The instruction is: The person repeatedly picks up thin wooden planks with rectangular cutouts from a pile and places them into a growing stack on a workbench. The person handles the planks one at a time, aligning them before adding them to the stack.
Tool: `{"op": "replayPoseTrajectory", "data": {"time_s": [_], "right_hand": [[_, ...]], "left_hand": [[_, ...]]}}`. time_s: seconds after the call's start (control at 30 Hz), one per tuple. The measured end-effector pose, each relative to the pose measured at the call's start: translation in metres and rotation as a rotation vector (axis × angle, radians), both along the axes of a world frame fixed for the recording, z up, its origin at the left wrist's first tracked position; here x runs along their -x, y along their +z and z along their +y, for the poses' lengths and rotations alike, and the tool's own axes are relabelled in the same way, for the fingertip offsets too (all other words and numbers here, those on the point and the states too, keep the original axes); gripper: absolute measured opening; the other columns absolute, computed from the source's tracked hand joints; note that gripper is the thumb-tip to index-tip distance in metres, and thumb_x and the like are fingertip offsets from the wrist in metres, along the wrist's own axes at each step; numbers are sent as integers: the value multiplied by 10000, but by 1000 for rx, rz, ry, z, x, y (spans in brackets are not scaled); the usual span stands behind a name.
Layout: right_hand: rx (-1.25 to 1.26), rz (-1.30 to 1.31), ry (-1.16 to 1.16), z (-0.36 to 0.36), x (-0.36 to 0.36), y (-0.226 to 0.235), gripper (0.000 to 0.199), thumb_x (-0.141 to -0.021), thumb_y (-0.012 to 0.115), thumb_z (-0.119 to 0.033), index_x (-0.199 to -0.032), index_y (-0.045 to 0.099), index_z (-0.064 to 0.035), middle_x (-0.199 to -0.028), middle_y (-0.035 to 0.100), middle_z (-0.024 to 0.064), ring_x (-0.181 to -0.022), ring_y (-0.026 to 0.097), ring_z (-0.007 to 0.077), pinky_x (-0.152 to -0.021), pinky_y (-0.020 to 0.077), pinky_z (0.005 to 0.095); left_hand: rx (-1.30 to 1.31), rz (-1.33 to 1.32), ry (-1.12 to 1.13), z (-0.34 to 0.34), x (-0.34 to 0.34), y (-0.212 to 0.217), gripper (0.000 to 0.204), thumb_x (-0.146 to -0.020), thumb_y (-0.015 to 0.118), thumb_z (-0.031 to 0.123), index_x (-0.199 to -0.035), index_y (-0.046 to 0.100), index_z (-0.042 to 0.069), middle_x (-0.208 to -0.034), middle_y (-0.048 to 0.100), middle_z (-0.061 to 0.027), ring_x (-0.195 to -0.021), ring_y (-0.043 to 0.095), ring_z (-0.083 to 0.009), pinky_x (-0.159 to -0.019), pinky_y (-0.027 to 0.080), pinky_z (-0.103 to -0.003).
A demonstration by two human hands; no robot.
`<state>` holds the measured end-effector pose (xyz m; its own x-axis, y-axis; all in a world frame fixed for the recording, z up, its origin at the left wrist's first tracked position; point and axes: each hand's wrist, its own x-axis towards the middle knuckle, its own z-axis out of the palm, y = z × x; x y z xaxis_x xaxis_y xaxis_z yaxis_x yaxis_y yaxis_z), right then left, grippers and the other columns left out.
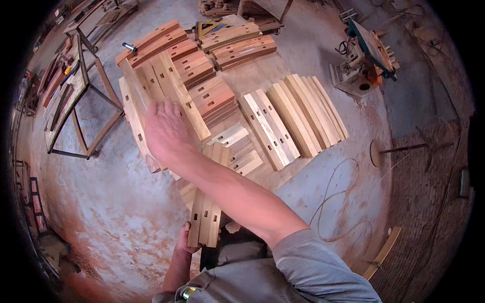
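Observation:
At the lower middle, my left hand (187,242) is closed round the near end of a few pale slats (205,214) with rectangular slots, its thumb along their left side. My right arm crosses over them toward the far left. There my right hand (167,126) is on a stack of long slotted boards, fingers bent down over a wooden board (135,81); its fingertips are partly hidden. Left of that hand lies another slotted board (132,116), and to its right a long pale board (184,96). Short pale pieces (245,160) lie beyond my forearm.
Reddish slotted blocks (214,98) are stacked in the middle, with long pale boards (308,116) to the right. A dark cylindrical object (130,47) rests on the far stack. A metal-framed table (86,83) stands left, a machine (364,60) far right. A cord (328,207) trails across the floor.

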<state>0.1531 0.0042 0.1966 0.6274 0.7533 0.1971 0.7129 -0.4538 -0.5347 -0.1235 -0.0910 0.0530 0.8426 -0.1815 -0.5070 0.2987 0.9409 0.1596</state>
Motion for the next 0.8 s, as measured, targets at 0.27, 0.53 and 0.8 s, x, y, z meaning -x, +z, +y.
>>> {"op": "replayPoseTrajectory", "data": {"time_s": [0.27, 0.53, 0.8], "right_hand": [[-403, 248, 135, -74, 7, 41, 368, -870, 590, -239, -1112, 538, 33, -996, 590, 193, -1078, 536, 330, -925, 408, 434], [-241, 1287, -355, -275, 51, -114, 284, -951, 578, -199, -1158, 577, -4, -976, 648, 59, -848, 615, 116, -741, 503, 266], [-848, 2166, -503, -243, 69, -150, 475, -943, 569, -345, -1311, 485, -57, -1225, 603, 95, -1122, 574, 240, -999, 431, 436]], "left_hand": [[-41, 8, 64, 1, -1, 9, 902, -739, 614, 612, -1384, 403, 18, -1211, 557, -311, -1079, 582, -461, -880, 496, -586], [107, 64, 2, 9, -19, 3, 920, -721, 594, 635, -1381, 415, 19, -1199, 551, -339, -1070, 577, -480, -898, 468, -597], [118, 22, -142, -5, -42, -4, 928, -754, 598, 655, -1406, 394, 27, -1251, 508, -366, -1093, 564, -490, -955, 443, -572]]}}
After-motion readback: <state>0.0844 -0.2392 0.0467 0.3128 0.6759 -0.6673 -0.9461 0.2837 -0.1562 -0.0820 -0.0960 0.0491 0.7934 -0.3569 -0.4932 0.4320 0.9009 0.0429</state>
